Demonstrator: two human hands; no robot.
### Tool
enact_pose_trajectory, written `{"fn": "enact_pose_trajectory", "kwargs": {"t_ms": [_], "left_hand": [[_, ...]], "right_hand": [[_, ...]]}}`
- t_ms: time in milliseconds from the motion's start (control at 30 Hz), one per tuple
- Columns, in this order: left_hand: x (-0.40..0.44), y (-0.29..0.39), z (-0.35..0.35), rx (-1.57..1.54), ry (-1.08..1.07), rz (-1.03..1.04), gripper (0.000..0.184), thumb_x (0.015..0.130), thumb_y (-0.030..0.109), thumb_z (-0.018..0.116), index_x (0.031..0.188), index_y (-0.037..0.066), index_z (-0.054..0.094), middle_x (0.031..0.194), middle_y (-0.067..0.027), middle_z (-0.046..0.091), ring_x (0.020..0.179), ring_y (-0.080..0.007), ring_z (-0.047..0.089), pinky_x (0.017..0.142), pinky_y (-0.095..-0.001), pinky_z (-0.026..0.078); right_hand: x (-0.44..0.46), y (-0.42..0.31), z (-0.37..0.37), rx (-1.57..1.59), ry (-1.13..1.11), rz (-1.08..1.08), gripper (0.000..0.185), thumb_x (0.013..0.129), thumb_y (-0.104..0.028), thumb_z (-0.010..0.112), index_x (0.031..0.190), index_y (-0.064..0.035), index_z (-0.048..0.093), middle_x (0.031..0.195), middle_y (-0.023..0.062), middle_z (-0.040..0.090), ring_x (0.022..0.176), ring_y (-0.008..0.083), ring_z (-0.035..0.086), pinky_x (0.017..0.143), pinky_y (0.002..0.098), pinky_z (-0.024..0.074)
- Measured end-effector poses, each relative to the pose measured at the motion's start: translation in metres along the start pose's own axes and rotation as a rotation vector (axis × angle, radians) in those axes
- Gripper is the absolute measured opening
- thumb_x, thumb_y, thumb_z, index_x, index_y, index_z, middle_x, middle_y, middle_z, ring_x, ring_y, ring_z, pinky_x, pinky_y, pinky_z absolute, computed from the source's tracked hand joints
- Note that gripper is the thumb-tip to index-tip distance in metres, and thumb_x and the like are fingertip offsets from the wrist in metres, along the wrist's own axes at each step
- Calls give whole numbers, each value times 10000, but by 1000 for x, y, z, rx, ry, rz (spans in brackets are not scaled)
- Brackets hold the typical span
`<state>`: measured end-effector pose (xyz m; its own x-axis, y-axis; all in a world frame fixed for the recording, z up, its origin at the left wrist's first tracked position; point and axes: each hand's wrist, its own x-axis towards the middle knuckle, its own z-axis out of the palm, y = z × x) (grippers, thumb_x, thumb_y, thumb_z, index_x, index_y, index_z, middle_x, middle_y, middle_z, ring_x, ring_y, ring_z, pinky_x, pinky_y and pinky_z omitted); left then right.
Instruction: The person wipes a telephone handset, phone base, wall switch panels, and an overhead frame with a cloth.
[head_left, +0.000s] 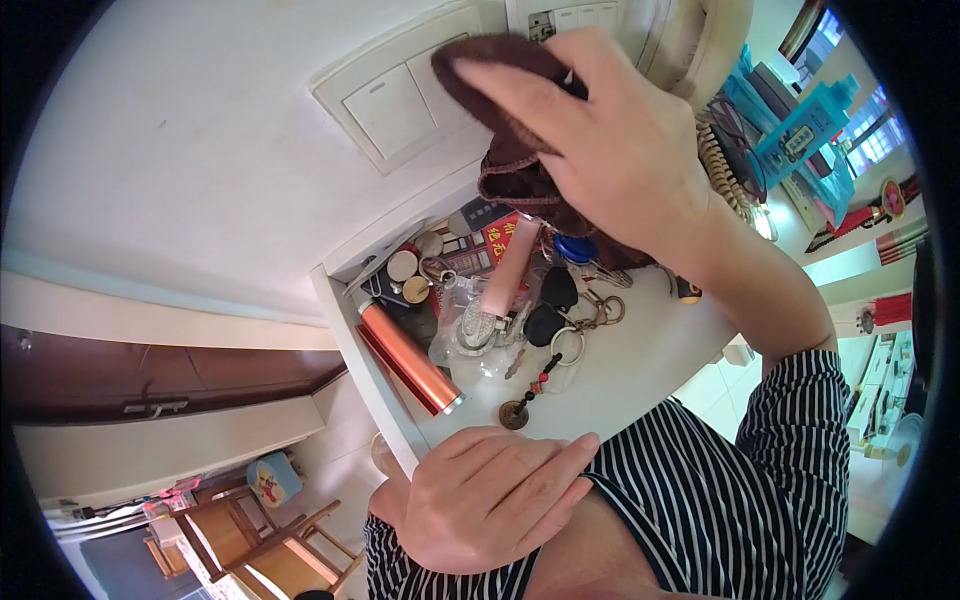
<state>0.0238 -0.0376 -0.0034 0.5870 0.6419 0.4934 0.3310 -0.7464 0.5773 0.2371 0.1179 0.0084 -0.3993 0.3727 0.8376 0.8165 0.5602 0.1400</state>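
Observation:
My right hand (630, 145) is closed on a dark brown cloth (505, 85) with stitched edges, lifted over the back of an open white drawer (640, 345). Part of the cloth hangs down toward the drawer's contents. At the drawer's front edge is my left hand (490, 500), fingers stretched out and lying close together, with nothing visible in them. Between the hands, the drawer holds an orange metallic cylinder (415, 360), a pinkish stick-shaped item (510, 265), black-headed keys (545, 325) and a beaded cord with a round coin (513, 414).
Light switches (400, 110) are on the white wall behind the drawer. To the right stand a blue bottle (808, 130), glasses (740, 150) and a coiled cord (722, 170). Wooden chairs (270, 550) are on the floor at lower left.

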Motion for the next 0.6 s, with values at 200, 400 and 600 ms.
{"fn": "enact_pose_trajectory", "kwargs": {"t_ms": [200,400,600], "left_hand": [[0,0,0,0,-14,-4,300,769,112,777,1049,5,781,848,-77,738,700,-213,709,645,-331,572],[-1,-1,-1,-13,-9,5,314,760,111,780,1053,-1,778,852,-80,737,699,-215,706,644,-334,573],[-2,-1,-1,-5,-12,12,317,756,110,777,1053,0,779,859,-81,739,702,-213,708,645,-333,575]], "right_hand": [[-7,-2,-6,15,-196,-88,428,769,-125,789,1185,-224,752,984,55,616,746,256,667,604,356,563],[2,4,0,-14,13,3,433,771,-93,782,1188,-203,749,985,60,612,748,253,666,617,358,571],[-6,1,-4,29,-136,-57,319,841,-191,664,1148,-233,741,947,35,553,783,227,661,565,371,547]]}}
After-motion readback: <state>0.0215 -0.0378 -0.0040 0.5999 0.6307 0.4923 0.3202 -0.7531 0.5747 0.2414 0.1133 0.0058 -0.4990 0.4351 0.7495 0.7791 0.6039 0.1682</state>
